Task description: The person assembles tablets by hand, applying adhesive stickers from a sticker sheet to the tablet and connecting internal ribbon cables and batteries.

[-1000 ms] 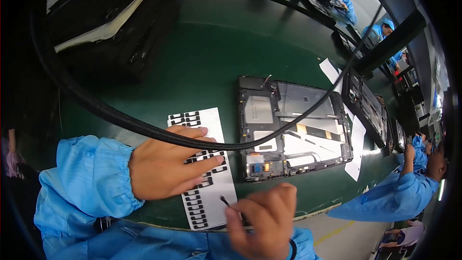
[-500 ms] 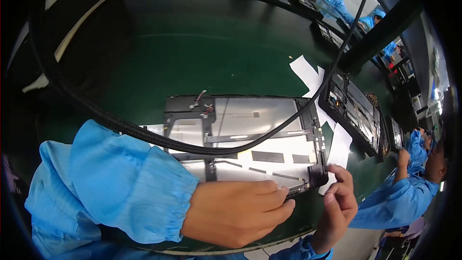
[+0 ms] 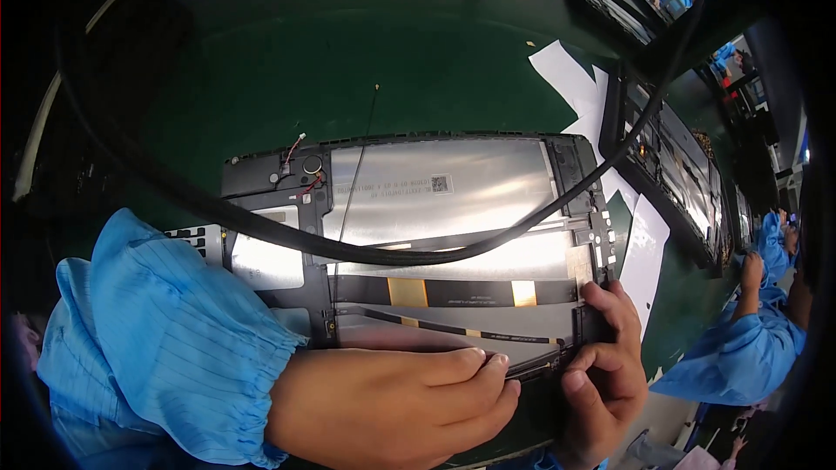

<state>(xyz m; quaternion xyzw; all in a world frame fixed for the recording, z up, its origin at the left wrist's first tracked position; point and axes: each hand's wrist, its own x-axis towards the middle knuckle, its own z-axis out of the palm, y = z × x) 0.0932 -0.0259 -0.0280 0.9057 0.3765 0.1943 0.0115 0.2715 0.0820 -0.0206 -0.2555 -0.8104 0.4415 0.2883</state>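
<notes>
A flat tablet-like housing (image 3: 435,163) with silver metal plates and a black frame lies on the green bench. A wide dark ribbon cable (image 3: 461,292) with gold patches crosses it, and a narrower dark ribbon (image 3: 444,329) runs nearer to me. My left hand (image 3: 396,400) bends over the near edge, its fingertips drawn together; anything pinched there is hidden. At the near right corner, my right hand (image 3: 610,370) has its index finger on the housing and its thumb bent below, gripping that corner. A thin black wire (image 3: 372,113) sticks out past the far edge.
A thick black cable (image 3: 383,254) loops across the view above the housing. White paper strips (image 3: 640,252) lie to the right, beside another opened housing (image 3: 675,174). Co-workers in blue sit farther right; one sleeve (image 3: 740,348) is close by.
The view has shifted, and the housing appears larger and farther left. My right index finger has come onto the housing's right end. My left hand stays at the near edge.
</notes>
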